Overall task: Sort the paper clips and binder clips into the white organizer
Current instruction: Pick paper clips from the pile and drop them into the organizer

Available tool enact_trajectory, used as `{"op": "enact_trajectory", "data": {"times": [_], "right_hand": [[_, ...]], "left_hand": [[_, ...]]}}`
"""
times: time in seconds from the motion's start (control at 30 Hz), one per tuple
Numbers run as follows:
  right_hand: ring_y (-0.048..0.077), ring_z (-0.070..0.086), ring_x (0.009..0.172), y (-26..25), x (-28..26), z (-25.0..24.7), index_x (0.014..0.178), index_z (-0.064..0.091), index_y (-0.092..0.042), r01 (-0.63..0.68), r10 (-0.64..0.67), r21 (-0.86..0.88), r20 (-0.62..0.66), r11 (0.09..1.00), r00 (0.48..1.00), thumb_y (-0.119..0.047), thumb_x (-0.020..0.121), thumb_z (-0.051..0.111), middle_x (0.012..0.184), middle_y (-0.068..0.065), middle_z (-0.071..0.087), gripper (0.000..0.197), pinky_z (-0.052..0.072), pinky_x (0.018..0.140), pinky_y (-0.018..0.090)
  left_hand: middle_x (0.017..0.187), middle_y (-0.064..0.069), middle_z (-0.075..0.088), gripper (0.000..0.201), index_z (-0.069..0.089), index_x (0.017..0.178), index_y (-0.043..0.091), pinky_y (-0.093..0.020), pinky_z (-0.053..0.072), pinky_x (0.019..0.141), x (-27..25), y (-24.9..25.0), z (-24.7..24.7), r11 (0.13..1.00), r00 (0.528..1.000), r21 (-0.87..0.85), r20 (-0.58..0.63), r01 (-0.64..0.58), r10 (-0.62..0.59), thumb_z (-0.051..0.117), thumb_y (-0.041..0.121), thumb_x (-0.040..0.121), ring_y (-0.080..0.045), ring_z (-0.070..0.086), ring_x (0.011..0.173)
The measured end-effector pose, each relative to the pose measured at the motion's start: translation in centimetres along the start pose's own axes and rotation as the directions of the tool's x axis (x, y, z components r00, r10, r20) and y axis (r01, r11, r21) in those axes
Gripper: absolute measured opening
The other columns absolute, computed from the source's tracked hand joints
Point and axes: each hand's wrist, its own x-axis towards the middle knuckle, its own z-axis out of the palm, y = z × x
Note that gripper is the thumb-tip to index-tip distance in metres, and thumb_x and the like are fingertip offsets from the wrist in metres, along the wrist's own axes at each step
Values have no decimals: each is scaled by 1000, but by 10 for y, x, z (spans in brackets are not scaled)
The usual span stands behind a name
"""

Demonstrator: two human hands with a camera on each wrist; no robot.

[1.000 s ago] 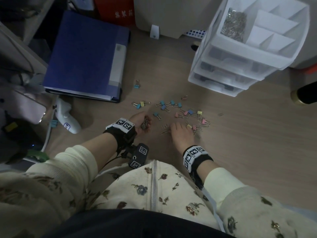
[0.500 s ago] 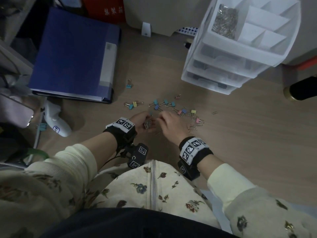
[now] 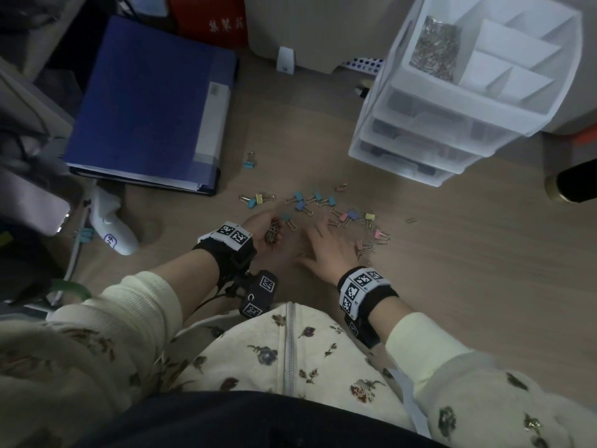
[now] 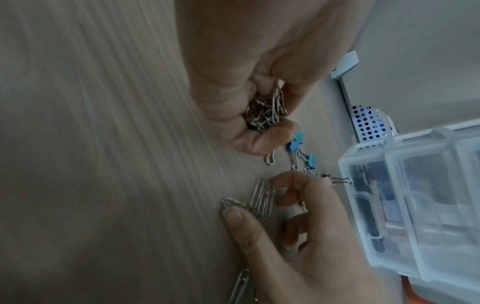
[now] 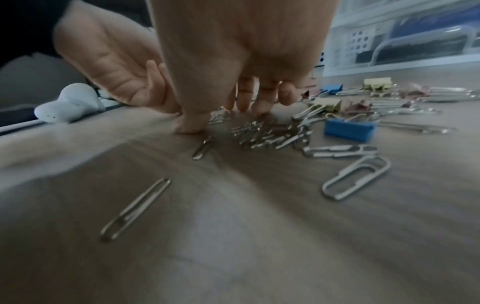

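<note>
My left hand (image 3: 274, 227) is cupped palm-up on the wooden table and holds a bunch of silver paper clips (image 4: 267, 109). My right hand (image 3: 318, 244) is spread just right of it. Its thumb and fingertips (image 5: 244, 102) touch the table around a small pile of paper clips (image 5: 267, 133). Coloured binder clips (image 3: 323, 205) lie scattered beyond both hands. The white organizer (image 3: 478, 101) stands at the far right. Its top left compartment holds a heap of paper clips (image 3: 436, 46); the other top compartments look bare.
A blue folder (image 3: 148, 101) lies at the far left, with a white device (image 3: 113, 227) in front of it. One binder clip (image 3: 249, 161) lies apart near the folder. Loose paper clips (image 5: 135, 209) lie close to me. A dark cylinder (image 3: 575, 182) is at the right edge.
Half a second ago my right hand was at the left palm; now it is back on the table to the right, over the clip pile. The left hand has stayed cupped.
</note>
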Motion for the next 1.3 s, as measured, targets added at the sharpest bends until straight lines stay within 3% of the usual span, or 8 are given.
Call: {"op": "enact_trajectory", "data": {"times": [0.2, 0.33, 0.4, 0.57, 0.87, 1.03, 1.2, 1.3], "right_hand": [[32, 51, 106, -3, 6, 9, 117, 51, -7, 26, -25, 21, -43, 999, 999, -32, 97, 45, 120, 12, 51, 32, 38, 76, 38], [36, 59, 86, -1, 7, 20, 97, 59, -2, 76, -76, -13, -58, 997, 995, -9, 87, 58, 97, 18, 58, 12, 33, 60, 35], [34, 59, 86, -2, 7, 22, 98, 58, -3, 59, -61, -47, -43, 997, 997, -4, 84, 59, 96, 16, 58, 14, 32, 60, 34], [31, 53, 101, -5, 9, 13, 111, 51, -6, 62, -63, -53, -29, 997, 998, -5, 91, 46, 112, 13, 54, 20, 32, 68, 34], [34, 54, 101, 2, 8, 5, 109, 51, -7, 14, -12, 92, -22, 996, 1000, -9, 92, 45, 112, 14, 56, 18, 44, 76, 40], [26, 54, 91, 12, 8, -14, 101, 50, -8, -68, 105, 297, -109, 953, 989, -23, 98, 40, 104, 8, 54, 18, 46, 76, 40], [16, 49, 82, 0, 11, -36, 99, 54, -10, 29, 77, 456, -212, 889, 974, -25, 98, 43, 91, -3, 51, 18, 36, 69, 29], [16, 53, 85, -7, 13, -38, 102, 56, -12, 85, 35, 497, -228, 864, 973, -29, 97, 46, 94, -1, 58, 20, 42, 72, 31]], "left_hand": [[46, 0, 48, 31, 48, 67, 11, -13, 36, 34, 1, 2, 1, 1000, 1000, -16, -12, -7, 6, 38, 18, 96, -8, 43, 32], [56, -2, 46, 30, 48, 67, 11, -14, 37, 35, 2, 3, 2, 1000, 1000, -7, -5, -1, 1, 39, 17, 95, -10, 42, 40], [58, -2, 45, 28, 48, 67, 10, -14, 37, 36, 2, 4, 2, 1000, 1000, -3, 4, -1, 1, 39, 15, 94, -10, 42, 42], [62, -3, 45, 27, 49, 69, 10, -16, 39, 37, 3, 4, 3, 1000, 1000, 8, 20, 1, -1, 40, 16, 94, -12, 42, 48], [51, -2, 51, 26, 52, 68, 8, -17, 42, 38, 2, 6, 3, 1000, 1000, -11, 20, -17, 17, 42, 13, 92, -11, 48, 36], [64, -8, 56, 20, 56, 76, 3, -19, 46, 40, 1, 5, 6, 997, 998, -78, 64, 4, 1, 45, 8, 91, -15, 54, 51], [79, -11, 58, 13, 58, 88, 1, -25, 55, 51, -4, 4, 9, 995, 979, -101, 202, 20, 1, 46, 7, 89, -19, 58, 70], [90, -10, 66, 21, 60, 107, 5, -26, 58, 61, -8, 6, 11, 997, 963, -72, 267, -6, 25, 51, 11, 89, -19, 65, 81]]}}
